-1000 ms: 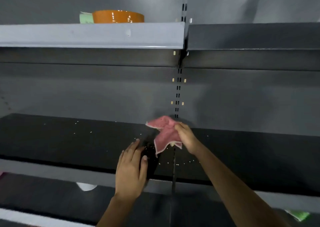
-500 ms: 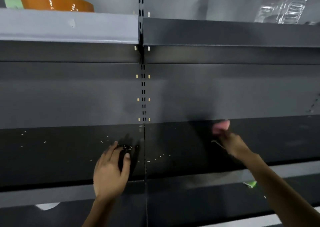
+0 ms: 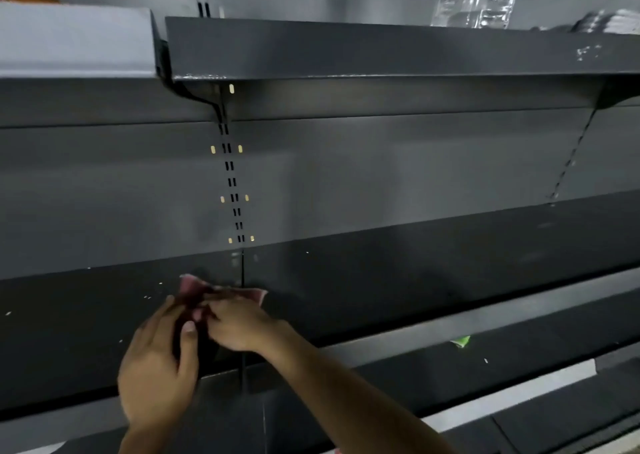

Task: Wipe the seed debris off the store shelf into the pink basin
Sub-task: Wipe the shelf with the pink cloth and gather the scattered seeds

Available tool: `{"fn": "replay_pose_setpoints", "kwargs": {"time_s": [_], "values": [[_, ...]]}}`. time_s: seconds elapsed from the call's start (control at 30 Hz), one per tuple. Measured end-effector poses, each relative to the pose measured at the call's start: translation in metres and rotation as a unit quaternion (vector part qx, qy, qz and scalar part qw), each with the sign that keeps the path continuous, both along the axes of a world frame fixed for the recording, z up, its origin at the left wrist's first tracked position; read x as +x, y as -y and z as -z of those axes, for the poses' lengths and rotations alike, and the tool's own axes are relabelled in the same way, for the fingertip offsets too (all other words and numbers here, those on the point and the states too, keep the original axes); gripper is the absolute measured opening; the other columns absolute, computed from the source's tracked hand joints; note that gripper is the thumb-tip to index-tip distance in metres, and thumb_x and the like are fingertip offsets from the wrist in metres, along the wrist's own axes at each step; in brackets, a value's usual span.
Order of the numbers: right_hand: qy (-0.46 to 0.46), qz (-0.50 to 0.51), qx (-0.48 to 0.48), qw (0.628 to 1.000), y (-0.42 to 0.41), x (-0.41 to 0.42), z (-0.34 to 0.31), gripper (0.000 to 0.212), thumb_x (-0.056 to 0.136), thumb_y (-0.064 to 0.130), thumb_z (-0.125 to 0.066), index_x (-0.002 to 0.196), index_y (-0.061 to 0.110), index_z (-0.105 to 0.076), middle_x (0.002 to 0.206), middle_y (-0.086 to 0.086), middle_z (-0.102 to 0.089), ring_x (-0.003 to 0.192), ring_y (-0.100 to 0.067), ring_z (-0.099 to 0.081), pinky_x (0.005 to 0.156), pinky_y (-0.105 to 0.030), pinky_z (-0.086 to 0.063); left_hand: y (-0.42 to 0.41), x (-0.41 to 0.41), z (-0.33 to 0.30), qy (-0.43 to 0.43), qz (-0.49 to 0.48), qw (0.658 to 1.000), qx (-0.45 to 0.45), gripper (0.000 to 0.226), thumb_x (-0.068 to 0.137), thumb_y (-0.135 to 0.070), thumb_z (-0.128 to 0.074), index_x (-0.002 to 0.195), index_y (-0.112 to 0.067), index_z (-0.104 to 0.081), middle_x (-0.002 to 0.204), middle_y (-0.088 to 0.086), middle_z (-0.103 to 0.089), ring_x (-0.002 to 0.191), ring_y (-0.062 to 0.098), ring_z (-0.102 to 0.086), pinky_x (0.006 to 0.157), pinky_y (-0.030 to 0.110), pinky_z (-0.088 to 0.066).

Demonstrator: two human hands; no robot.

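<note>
Dark metal store shelf [image 3: 433, 280], seed debris [image 3: 149, 296] lying scattered left of the seam. Right hand [image 3: 239, 325] is pinching the pink cloth [image 3: 194, 289], fingers closed; left hand [image 3: 156, 367] is cupping alongside, touching. Cloth judged soft, light; gripping bunched middle suits. Basin not visible.

dark shelf [image 3: 415, 280]: flat, matte. pale seed debris [image 3: 148, 296] scattered sparsely on left section, one fleck further right near back. crumpled pink cloth [image 3: 194, 289] at the section seam, held against shelf. basin out of frame.
</note>
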State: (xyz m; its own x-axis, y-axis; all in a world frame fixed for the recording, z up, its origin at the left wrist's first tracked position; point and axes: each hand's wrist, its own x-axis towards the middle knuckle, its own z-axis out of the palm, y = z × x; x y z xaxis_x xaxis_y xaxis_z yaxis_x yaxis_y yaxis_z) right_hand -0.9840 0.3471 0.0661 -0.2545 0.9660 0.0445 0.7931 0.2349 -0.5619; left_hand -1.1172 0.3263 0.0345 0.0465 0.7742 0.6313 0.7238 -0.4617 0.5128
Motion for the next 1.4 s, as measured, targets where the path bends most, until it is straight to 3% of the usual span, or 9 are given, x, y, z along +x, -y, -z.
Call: {"fn": "replay_pose_setpoints", "kwargs": {"time_s": [0.2, 0.33, 0.43, 0.63, 0.77, 0.83, 0.97, 1.2, 1.4], "values": [[-0.109, -0.029, -0.039, 0.993, -0.002, -0.029, 0.001, 0.030, 0.095, 0.012, -0.040, 0.117, -0.001, -0.056, 0.121, -0.024, -0.059, 0.109, -0.036, -0.055, 0.094, -0.043, -0.044, -0.004, 0.000, 0.006, 0.026, 0.003, 0.998, 0.053, 0.053, 0.090, -0.034, -0.034, 0.122, 0.002, -0.055, 0.136, 0.021, -0.050, 0.125, 0.041, -0.046, 0.100, 0.053, -0.039], [-0.367, 0.086, -0.090, 0.922, -0.001, -0.001, -0.012, 0.035, 0.094, 0.015, -0.035, 0.115, 0.002, -0.059, 0.072, -0.016, -0.060, 0.055, -0.021, -0.059, 0.046, -0.028, -0.044, -0.003, -0.001, 0.005, 0.006, -0.013, 0.998, 0.064, 0.053, 0.089, -0.033, -0.034, 0.124, 0.003, -0.052, 0.137, 0.023, -0.049, 0.121, 0.044, -0.047, 0.100, 0.057, -0.037], [-0.428, 0.192, -0.082, 0.879, -0.003, 0.053, -0.024, 0.035, 0.096, 0.015, -0.035, 0.097, -0.010, -0.060, 0.053, -0.009, -0.053, 0.036, -0.012, -0.048, 0.030, -0.020, -0.034, -0.001, -0.001, 0.006, 0.011, -0.012, 0.998, 0.058, 0.052, 0.090, -0.030, -0.036, 0.126, 0.002, -0.051, 0.138, 0.020, -0.049, 0.124, 0.040, -0.046, 0.102, 0.056, -0.037], [-0.494, 0.409, 0.056, 0.765, 0.038, 0.221, -0.027, 0.025, 0.090, 0.017, -0.045, 0.080, 0.005, -0.065, 0.046, -0.004, -0.064, 0.041, -0.024, -0.056, 0.046, -0.029, -0.044, 0.005, -0.004, 0.022, -0.025, -0.030, 0.997, 0.062, 0.051, 0.089, -0.032, -0.037, 0.120, 0.002, -0.059, 0.138, 0.015, -0.051, 0.126, 0.035, -0.046, 0.105, 0.044, -0.035], [-0.388, 0.533, 0.139, 0.739, 0.094, 0.309, -0.031, 0.027, 0.092, 0.021, -0.040, 0.094, 0.003, -0.060, 0.092, -0.018, -0.063, 0.070, -0.032, -0.062, 0.063, -0.041, -0.055, 0.005, -0.003, 0.022, -0.023, -0.040, 0.997, 0.056, 0.050, 0.087, -0.033, -0.039, 0.117, 0.000, -0.062, 0.136, 0.014, -0.054, 0.123, 0.035, -0.050, 0.102, 0.041, -0.037], [-0.249, 0.583, 0.128, 0.763, 0.104, 0.338, -0.016, 0.041, 0.091, 0.038, -0.040, 0.114, 0.008, -0.056, 0.111, -0.027, -0.060, 0.095, -0.044, -0.060, 0.083, -0.055, -0.051, 0.007, -0.001, 0.021, -0.022, -0.044, 0.997, 0.058, 0.049, 0.087, -0.033, -0.040, 0.116, 0.000, -0.063, 0.134, 0.013, -0.056, 0.120, 0.035, -0.052, 0.098, 0.042, -0.040], [-0.016, 0.521, 0.006, 0.854, 0.087, 0.340, 0.007, 0.045, 0.093, 0.032, -0.041, 0.129, 0.006, -0.049, 0.132, -0.029, -0.049, 0.117, -0.047, -0.049, 0.097, -0.047, -0.040, 0.008, -0.002, 0.020, -0.031, -0.047, 0.997, 0.044, 0.050, 0.087, -0.035, -0.039, 0.116, -0.002, -0.063, 0.132, 0.011, -0.058, 0.116, 0.034, -0.055, 0.094, 0.041, -0.043], [0.032, 0.277, 0.022, 0.960, -0.018, 0.224, 0.013, 0.043, 0.095, 0.020, -0.045, 0.137, 0.014, -0.042, 0.151, -0.011, -0.032, 0.135, -0.029, -0.037, 0.106, -0.030, -0.030, 0.010, -0.004, 0.017, -0.043, -0.043, 0.998, 0.035, 0.049, 0.087, -0.035, -0.039, 0.114, -0.003, -0.065, 0.129, 0.009, -0.060, 0.116, 0.032, -0.055, 0.096, 0.034, -0.038], [0.017, 0.087, 0.019, 0.996, -0.076, 0.072, 0.017, 0.039, 0.097, 0.026, -0.036, 0.134, 0.014, -0.041, 0.144, -0.013, -0.041, 0.125, -0.032, -0.048, 0.104, -0.044, -0.042, 0.008, -0.004, 0.017, -0.045, -0.044, 0.997, 0.042, 0.046, 0.088, -0.033, -0.040, 0.112, -0.003, -0.065, 0.128, 0.009, -0.061, 0.116, 0.026, -0.052, 0.098, 0.036, -0.040]]}}
